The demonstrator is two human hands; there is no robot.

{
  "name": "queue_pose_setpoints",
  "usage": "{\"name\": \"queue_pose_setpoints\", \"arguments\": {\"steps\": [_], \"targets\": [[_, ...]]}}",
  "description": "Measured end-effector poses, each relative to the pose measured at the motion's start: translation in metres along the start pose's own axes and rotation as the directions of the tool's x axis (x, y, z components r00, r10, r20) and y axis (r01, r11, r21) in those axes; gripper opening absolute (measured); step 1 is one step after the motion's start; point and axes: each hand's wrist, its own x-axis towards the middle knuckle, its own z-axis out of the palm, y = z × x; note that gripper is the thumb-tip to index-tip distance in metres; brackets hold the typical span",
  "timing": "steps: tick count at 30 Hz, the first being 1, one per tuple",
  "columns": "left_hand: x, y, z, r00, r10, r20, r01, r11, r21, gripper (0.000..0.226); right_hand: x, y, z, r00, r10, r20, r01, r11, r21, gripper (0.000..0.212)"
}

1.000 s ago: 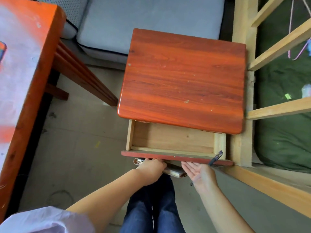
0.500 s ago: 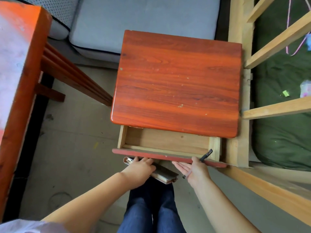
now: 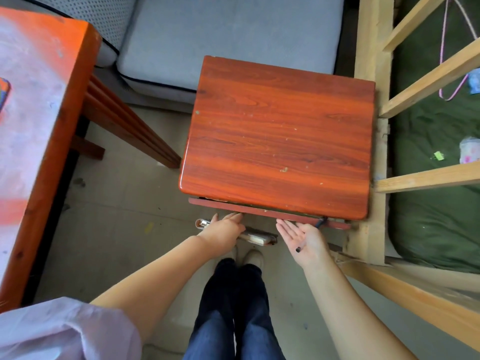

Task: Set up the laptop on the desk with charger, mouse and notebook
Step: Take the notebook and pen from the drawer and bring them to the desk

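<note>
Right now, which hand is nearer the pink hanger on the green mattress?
Right. The right hand is at the drawer front, on the side towards the bed. The left hand is farther left. The pink hanger lies well beyond both.

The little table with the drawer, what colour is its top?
The little table's top is shiny reddish-orange wood with darker grain stripes, seen best in the head view.
</note>
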Motion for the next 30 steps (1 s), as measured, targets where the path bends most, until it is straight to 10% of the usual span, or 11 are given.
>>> {"name": "queue_pose_setpoints", "arguments": {"steps": [9,18,22,27,30], "targets": [[-0.02,0.018,-0.003,0.988,0.007,0.157,0.011,0.994,-0.111,0.026,-0.043,0.013,-0.03,0.996,-0.044,0.077,0.06,0.974,-0.219,0.042],[0.023,0.031,-0.024,0.998,-0.059,0.002,0.059,0.998,0.037,0.041,-0.009,-0.015,-0.006,0.967,-0.246,0.071,0.236,0.963,0.126,0.1],[0.014,0.039,-0.029,0.996,-0.054,0.067,0.054,0.998,0.011,0.041,-0.019,-0.022,-0.003,0.983,-0.184,-0.001,0.183,0.976,0.121,0.093],[-0.042,0.041,-0.047,1.0,0.023,-0.014,-0.026,0.962,-0.271,0.011,-0.068,-0.029,0.007,0.977,-0.196,0.085,0.208,0.96,-0.187,0.043],[-0.099,0.021,-0.07,0.995,0.008,-0.104,-0.057,0.881,-0.47,0.018,-0.117,-0.032,0.032,0.892,-0.184,0.413,0.433,0.605,-0.668,0.039]]}}
